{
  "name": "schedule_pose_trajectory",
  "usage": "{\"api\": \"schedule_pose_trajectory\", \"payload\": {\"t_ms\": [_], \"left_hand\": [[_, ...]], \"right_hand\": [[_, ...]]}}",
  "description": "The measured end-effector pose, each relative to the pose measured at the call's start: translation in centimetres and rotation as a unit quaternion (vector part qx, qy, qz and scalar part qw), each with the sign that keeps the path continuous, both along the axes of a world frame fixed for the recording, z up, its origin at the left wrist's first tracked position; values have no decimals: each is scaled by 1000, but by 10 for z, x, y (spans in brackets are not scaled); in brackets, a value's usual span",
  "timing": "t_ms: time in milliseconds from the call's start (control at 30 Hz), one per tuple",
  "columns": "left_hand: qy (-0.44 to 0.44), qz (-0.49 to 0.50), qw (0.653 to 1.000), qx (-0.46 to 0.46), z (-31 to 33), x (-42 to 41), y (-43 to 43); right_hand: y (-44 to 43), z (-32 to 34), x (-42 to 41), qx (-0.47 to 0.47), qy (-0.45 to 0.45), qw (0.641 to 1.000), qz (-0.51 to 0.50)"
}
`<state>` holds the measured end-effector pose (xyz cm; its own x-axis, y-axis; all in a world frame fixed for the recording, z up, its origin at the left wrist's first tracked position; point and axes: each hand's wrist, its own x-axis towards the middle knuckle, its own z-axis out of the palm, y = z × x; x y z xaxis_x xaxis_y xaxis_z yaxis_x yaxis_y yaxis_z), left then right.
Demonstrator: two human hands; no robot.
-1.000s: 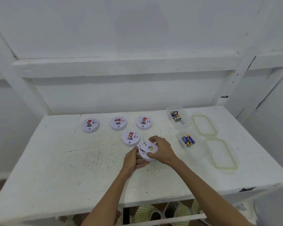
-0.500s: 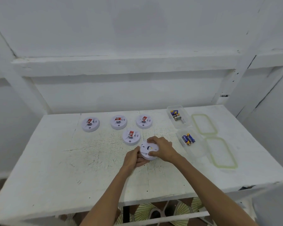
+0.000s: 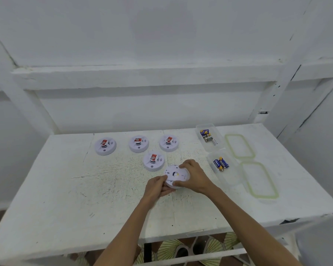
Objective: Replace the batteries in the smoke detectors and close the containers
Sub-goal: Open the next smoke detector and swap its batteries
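Gripping smoke detector (image 3: pixel 176 175) (underside up): left hand (image 3: pixel 155 188), right hand (image 3: pixel 195 177).

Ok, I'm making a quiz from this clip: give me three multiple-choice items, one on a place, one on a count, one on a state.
1. Where are the two lids? A. right of the containers B. on the containers C. leaning on the wall
2. How many smoke detectors lie unheld? A. two B. four C. six
3. The containers are A. open B. closed C. stacked
Answers: 1 A, both lie on the table beside them; 2 B, four lie free, left hand and right hand grip a fifth detector; 3 A, lids off, batteries showing.
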<state>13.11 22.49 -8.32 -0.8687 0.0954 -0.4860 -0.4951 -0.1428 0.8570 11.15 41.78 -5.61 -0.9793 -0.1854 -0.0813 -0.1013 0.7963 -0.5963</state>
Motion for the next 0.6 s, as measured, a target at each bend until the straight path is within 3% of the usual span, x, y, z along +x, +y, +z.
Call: {"api": "schedule_pose_trajectory", "payload": {"t_ms": [300,600], "left_hand": [[1,-3,1000,0,1,0,2],[1,2,1000,-4,2,-1,2]], "right_hand": [[18,-21,9,-59,-25,998,5],[25,-18,12,-9,20,999,42]]}}
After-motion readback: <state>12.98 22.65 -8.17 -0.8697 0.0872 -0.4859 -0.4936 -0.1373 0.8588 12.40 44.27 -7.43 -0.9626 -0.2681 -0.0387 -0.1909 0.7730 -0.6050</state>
